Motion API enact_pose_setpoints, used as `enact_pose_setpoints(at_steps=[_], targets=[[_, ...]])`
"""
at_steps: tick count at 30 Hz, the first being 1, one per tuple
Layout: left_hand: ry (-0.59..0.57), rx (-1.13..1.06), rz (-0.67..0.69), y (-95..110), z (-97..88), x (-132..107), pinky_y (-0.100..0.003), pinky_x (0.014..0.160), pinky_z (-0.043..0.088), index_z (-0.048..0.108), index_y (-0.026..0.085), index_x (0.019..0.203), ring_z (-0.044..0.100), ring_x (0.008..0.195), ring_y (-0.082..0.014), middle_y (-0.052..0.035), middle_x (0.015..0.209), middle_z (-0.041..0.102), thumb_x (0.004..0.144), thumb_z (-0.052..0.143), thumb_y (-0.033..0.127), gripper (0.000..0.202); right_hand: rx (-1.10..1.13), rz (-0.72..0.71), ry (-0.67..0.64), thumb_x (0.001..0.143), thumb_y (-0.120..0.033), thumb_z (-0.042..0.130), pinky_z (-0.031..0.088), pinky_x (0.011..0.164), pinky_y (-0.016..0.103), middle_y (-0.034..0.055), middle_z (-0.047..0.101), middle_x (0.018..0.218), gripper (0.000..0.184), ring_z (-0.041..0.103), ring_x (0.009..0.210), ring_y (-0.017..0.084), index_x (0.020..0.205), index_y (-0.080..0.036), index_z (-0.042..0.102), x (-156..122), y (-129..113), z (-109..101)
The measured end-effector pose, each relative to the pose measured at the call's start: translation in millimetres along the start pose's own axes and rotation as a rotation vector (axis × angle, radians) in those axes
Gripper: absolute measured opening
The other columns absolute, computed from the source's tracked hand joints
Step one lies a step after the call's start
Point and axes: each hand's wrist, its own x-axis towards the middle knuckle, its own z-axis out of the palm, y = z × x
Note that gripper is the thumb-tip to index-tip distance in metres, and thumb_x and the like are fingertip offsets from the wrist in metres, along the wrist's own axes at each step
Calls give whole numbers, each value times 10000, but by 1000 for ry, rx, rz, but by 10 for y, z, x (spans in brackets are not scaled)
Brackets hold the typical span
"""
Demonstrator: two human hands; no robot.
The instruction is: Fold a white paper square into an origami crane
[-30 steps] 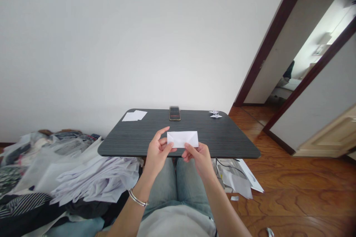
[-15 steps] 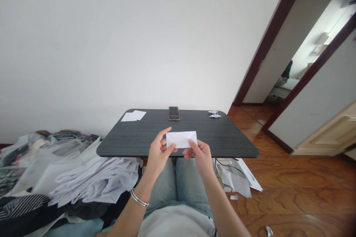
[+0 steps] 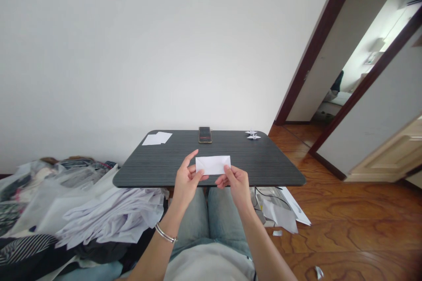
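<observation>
Through the head camera I have a folded paper [image 3: 213, 165], white and oblong, held up between both hands over the middle of the table's near edge; I can't tell whether it touches the table [image 3: 158, 167]. My left hand [image 3: 187, 181] pinches its lower left corner, thumb in front and fingers behind, with the index finger raised clear. My right hand [image 3: 238, 182] is clamped on the right end, thumb pressed on the face and the other fingers curled underneath. I judge it to be very light, a little stiff where the layers double up, yet easy to bend or dent, so a soft grip is plenty. A faint slanting crease shows near the left end. The short ends and lower corners seem the best places to hold, since a thumb in the middle could buckle the panel, and dry paper may slide if pinched too loosely. Loose white sheets [image 3: 152, 140] overlap at the table's far left corner, a phone [image 3: 205, 135] lies by the middle of the far edge, and small folded paper figures [image 3: 253, 137] sit near the far right corner.
</observation>
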Motion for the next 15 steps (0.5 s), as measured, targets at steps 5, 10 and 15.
enact_pose_setpoints(at_steps=[5, 10, 15], targets=[[-6, -18, 21, -37, -17, 9, -301, 685, 556, 274, 163, 1365, 659, 736, -171, -37, 795, 705, 720, 634, 265, 745, -18, 1, -2, 751, -496, 591, 431, 347, 164, 31, 646, 454, 400, 537, 327, 91, 578, -135, 565, 22, 35, -16], [43, -68, 24, -50, -8, 23, -290, 681, 549, 284, 165, 1351, 655, 752, -174, -37, 808, 697, 682, 674, 261, 781, -39, -14, -6, 742, -506, 594, 429, 347, 165, 10, 634, 438, 375, 533, 324, 93, 633, -151, 539, 50, 45, -24], [133, -110, -13, -140, 56, 71, -256, 637, 544, 409, 148, 1236, 644, 713, -157, -45, 821, 690, 582, 758, 214, 745, -42, -30, -41, 737, -507, 600, 400, 330, 149, -23, 620, 416, 355, 511, 303, 84, 689, -181, 468, 79, 53, 19]])
